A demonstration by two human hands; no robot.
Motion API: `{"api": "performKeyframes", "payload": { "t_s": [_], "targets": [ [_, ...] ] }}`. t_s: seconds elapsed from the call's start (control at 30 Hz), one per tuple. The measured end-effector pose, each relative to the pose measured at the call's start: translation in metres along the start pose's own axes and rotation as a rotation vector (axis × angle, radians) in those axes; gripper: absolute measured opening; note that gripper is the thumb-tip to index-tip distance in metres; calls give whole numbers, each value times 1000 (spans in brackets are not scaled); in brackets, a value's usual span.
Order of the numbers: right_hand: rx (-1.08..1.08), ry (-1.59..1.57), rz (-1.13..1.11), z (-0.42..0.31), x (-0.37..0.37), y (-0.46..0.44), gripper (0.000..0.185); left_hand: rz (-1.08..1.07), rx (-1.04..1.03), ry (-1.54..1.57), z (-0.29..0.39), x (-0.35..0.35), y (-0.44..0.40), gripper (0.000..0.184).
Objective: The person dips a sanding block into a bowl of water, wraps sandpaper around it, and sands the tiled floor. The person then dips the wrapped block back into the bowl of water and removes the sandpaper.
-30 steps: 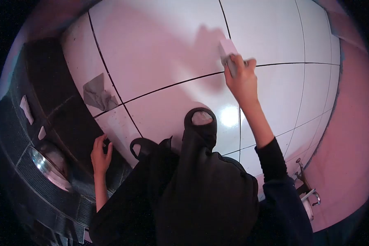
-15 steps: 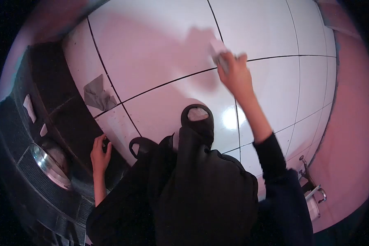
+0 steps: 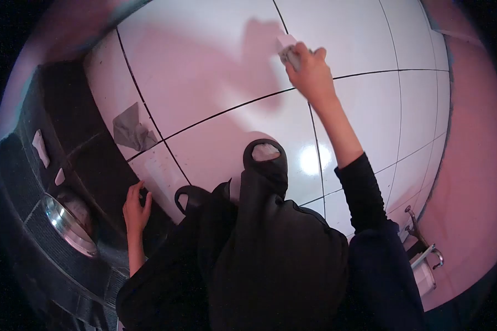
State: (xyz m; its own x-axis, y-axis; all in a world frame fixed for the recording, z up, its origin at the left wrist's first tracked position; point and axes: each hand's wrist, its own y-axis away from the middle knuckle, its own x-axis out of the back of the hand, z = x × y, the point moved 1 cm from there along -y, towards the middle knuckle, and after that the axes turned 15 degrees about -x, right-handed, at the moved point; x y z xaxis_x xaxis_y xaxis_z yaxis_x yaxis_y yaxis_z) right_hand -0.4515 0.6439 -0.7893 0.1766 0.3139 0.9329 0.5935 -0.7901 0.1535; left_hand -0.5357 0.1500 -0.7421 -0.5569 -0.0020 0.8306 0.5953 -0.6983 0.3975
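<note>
My right hand (image 3: 310, 71) is closed around a grey cloth (image 3: 287, 55) at the upper middle, over the white tiled floor (image 3: 204, 71). A pale block-like edge shows just beyond the fingers; whether it is part of the cloth I cannot tell. My left hand (image 3: 136, 208) rests with its fingers apart on the dark tiled step (image 3: 88, 157) at the lower left and holds nothing. Up from that hand, a crumpled grey cloth (image 3: 132, 129) lies on the floor tiles beside the step.
A shiny metal bowl (image 3: 69, 225) and two pale pieces, one larger (image 3: 40, 148) and one smaller (image 3: 59, 177), are on the dark ledge. My feet in black footwear (image 3: 265, 153) are mid-floor. A metal tap (image 3: 437, 257) is at the lower right by the pink wall (image 3: 469, 182).
My right hand has moved up and to the left across the tiles with the grey cloth. My left hand has stayed in place on the step.
</note>
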Motion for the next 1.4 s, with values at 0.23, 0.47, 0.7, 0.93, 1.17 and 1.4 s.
{"api": "performKeyframes", "payload": {
  "t_s": [0.23, 0.47, 0.7, 0.93, 1.17, 1.4],
  "targets": [
    [-34, -41, -58, 38, 3, 96, 42, 15, -15, 4, 1, 2, 0, 38],
    [-25, -67, 64, 2, -9, 6, 34, 12, -11, 1, -1, 2, -2, 39],
    [-5, 21, -61, 39, 12, 57, 35, 3, 51, 48, 3, 3, 1, 38],
    [-116, 31, -130, 29, 24, 78, 33, 14, 26, 51, -1, 1, 0, 38],
    [-91, -25, -125, 40, 24, 68, 32, 8, 40, 46, 2, 3, -2, 38],
    [-101, 4, -118, 38, 23, 84, 31, 14, 22, 45, 1, 2, -2, 38]
  ]
}}
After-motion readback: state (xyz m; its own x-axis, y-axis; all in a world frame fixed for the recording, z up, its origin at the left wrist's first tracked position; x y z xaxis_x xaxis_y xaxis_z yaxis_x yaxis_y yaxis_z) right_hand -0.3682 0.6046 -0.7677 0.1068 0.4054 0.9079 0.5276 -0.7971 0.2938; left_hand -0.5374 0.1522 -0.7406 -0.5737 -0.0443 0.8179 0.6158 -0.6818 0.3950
